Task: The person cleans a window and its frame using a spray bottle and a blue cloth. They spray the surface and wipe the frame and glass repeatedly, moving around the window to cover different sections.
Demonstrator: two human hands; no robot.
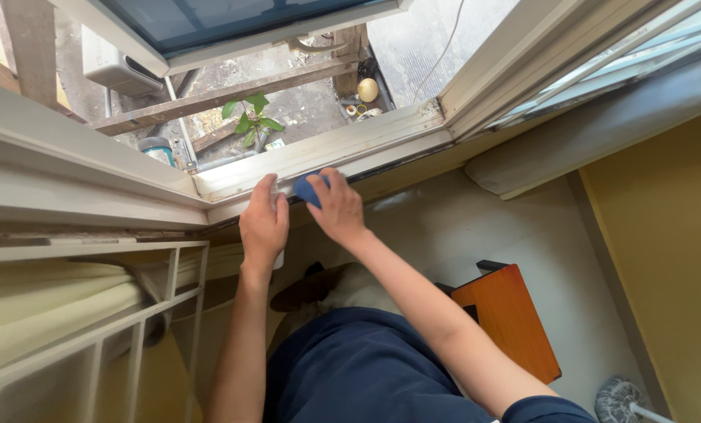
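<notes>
Right hand [336, 210] grip pinching a soft blue cloth [309, 188] on the grimy white window track [327, 149], left hand [262, 227] wrapped around a pale upright bottle [277, 257], track running left to right.

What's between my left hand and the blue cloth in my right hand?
In the head view, only a bare strip of window sill separates the left hand from the blue cloth.

both arms stretched up and forward, nearly side by side | left hand [262, 223] back toward the camera, fingers curled closed in a grip | right hand [336, 205] just beside it, wrist bent, fingers pinched shut | right forearm bare, running down toward the elbow
</notes>
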